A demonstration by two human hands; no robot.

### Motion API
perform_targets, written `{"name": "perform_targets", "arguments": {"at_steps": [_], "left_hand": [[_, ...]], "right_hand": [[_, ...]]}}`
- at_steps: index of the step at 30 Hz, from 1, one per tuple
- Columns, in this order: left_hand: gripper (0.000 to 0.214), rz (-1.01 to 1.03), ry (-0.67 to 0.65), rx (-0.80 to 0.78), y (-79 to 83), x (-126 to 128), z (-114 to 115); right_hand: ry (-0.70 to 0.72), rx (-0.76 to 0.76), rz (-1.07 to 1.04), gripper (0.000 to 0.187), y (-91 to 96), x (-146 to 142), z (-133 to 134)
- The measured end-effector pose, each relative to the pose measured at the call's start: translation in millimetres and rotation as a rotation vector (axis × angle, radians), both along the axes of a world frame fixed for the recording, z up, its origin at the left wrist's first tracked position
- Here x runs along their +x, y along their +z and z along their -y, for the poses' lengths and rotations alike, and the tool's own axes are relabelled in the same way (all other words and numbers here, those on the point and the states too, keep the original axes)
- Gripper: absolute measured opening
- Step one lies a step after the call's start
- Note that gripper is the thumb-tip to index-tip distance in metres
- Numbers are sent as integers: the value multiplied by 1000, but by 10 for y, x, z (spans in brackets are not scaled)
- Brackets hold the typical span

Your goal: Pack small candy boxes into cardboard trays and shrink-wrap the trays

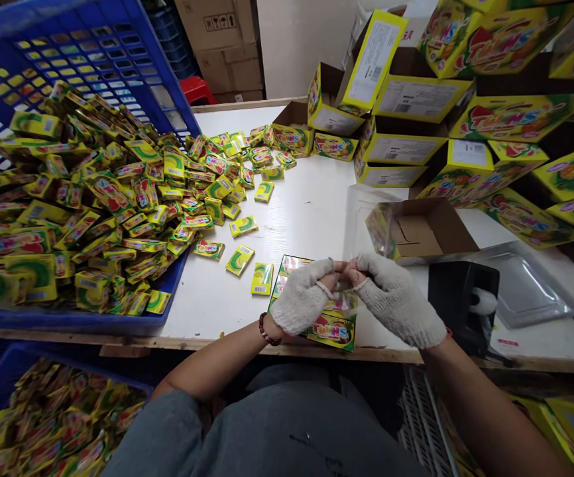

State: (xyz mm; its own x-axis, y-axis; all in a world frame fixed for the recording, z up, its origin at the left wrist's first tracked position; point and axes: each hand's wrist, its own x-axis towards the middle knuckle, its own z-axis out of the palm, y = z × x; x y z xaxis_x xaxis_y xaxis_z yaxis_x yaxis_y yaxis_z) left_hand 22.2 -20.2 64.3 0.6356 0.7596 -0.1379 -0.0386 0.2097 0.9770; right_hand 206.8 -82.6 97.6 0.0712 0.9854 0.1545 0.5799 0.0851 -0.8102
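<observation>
My left hand [303,295], in a white fingerless knit glove, is closed with its fingertips pinched. Opposite it, my right hand [399,299] wears the same kind of glove and is also closed. Their fingertips meet above a group of small yellow-green boxes [331,331] marked "TWINS", laid side by side near the table's front edge. Something see-through seems to be between the fingers, but I cannot make out what. Several loose small boxes [240,260] lie just left of my left hand. A black tape dispenser [459,301] stands right of my right hand.
A blue crate [168,291] at left spills small boxes across the white table [297,205]. An open display carton [439,228] sits beyond my right hand, beside a clear plastic cover [359,215]. Clear plastic trays [530,285] lie right. Stacked yellow cartons [520,116] fill the back right.
</observation>
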Motion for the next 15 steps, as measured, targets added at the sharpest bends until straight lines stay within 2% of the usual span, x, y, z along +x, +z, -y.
{"name": "perform_targets", "arguments": {"at_steps": [2, 4, 6, 9, 12, 15], "left_hand": [[31, 1, 42, -105, 2, 14, -113], [38, 28, 48, -166, 38, 48, -195], [49, 59, -41, -158, 98, 109, -209], [42, 28, -180, 20, 171, 221, -120], [27, -89, -153, 211, 159, 298, -18], [31, -151, -112, 255, 65, 311, -13]], "right_hand": [[-70, -5, 50, 24, -6, 115, 14], [-110, -35, 84, 24, 13, 230, 43], [-67, -96, 66, 25, 33, 301, 74], [19, -161, -28, 26, 20, 298, 94], [21, -163, -71, 30, -28, 207, 81], [1, -133, -55, 36, -59, 129, 74]]}}
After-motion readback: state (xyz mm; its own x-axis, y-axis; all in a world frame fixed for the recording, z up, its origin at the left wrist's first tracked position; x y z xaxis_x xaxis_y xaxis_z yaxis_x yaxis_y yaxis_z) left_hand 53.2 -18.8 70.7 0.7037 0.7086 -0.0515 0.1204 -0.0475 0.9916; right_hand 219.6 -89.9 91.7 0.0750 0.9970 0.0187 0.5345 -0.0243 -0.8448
